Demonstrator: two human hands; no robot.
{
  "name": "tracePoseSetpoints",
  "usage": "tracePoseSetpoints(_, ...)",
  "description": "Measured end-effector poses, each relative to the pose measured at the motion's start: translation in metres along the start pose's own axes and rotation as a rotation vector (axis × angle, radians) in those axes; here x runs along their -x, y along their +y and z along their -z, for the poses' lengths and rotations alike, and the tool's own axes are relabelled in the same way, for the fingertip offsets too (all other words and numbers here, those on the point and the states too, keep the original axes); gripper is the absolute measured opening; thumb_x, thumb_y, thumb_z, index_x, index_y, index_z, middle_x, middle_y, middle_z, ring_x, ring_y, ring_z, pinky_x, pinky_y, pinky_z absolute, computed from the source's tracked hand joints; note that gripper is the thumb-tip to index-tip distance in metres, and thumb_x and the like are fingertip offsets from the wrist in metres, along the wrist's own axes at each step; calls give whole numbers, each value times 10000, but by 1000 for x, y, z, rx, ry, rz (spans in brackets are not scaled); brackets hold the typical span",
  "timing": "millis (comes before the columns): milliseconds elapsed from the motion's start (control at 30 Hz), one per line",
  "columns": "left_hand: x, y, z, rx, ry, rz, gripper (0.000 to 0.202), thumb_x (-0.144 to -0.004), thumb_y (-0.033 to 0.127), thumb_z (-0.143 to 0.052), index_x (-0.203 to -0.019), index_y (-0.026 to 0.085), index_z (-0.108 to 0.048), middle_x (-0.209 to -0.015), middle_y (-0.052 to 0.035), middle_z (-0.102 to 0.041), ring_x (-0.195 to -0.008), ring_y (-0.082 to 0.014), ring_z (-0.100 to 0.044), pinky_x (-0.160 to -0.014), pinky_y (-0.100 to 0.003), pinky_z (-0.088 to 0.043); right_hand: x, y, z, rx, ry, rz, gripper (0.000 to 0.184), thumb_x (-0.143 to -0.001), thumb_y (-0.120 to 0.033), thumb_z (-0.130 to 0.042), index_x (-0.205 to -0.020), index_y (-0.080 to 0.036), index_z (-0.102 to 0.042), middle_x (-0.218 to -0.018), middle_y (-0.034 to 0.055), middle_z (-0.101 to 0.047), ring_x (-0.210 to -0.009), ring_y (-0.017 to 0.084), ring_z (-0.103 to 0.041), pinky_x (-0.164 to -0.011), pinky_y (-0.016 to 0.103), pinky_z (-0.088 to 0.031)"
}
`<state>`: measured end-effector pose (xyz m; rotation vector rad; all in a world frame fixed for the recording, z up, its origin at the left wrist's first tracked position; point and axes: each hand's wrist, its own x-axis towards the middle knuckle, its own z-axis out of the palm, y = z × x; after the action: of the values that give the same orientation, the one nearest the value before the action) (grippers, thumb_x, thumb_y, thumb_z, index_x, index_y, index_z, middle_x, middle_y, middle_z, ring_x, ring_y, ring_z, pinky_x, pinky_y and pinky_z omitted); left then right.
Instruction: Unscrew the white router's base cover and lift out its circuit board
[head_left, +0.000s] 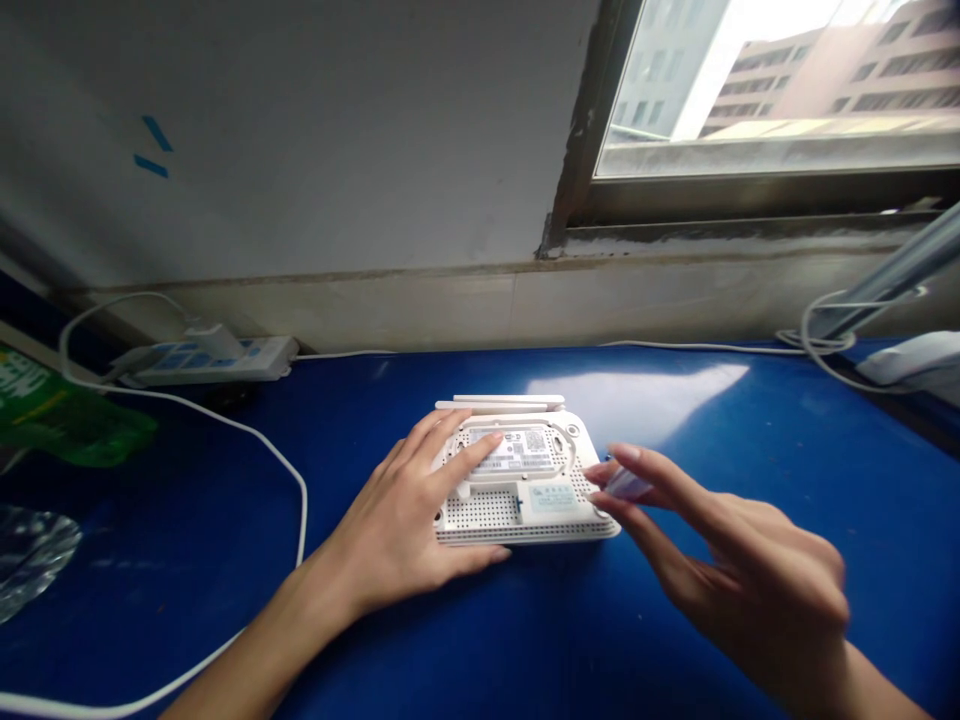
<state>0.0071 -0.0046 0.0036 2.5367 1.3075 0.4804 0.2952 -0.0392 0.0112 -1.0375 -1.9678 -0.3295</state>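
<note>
A white router (480, 508) lies underside up on the blue table, with its vent holes and a printed label (517, 452) showing. Its folded antennas (499, 403) run along the far side. On the near right of the underside sits a small white piece with pale blue print (553, 500). My left hand (412, 510) grips the router's left part, fingers over the underside and thumb along the near edge. At the router's right end, my right hand (720, 550) pinches a small pale, see-through piece (628, 485); fingers hide part of it and its kind is unclear.
A white power strip (217, 362) with a plug stands at the back left. A white cable (289, 470) curves down the left side, near a green bottle (67, 415) and a clear plastic item (34, 555). At the right, cable loops round a metal pole (892, 275).
</note>
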Motion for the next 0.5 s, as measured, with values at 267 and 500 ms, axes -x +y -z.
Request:
tracePoseSetpoints(267, 1, 2, 0, -13, 46, 43, 958, -771, 555, -891, -1608, 341, -477, -1687, -98, -423, -1560, -376, -371, -1246, -595, -407, -4, 2, -3, -137, -45, -38, 640, -932, -37, -723, -1516, -251, -571, -1212, 61, -822, -942, 194, -825, -905, 269, -658)
tracePoseSetpoints(500, -4, -23, 4, 104, -34, -82, 995, -773, 533, -913, -1630, 346, -442, -1744, -94, -324, -1619, -374, -254, -1284, -595, -336, -27, 31, 7, -627, -502, -97, 462, -1003, -133, -636, -1418, -308, -534, -1141, 45, -826, -1034, 201, -810, -881, 299, -668)
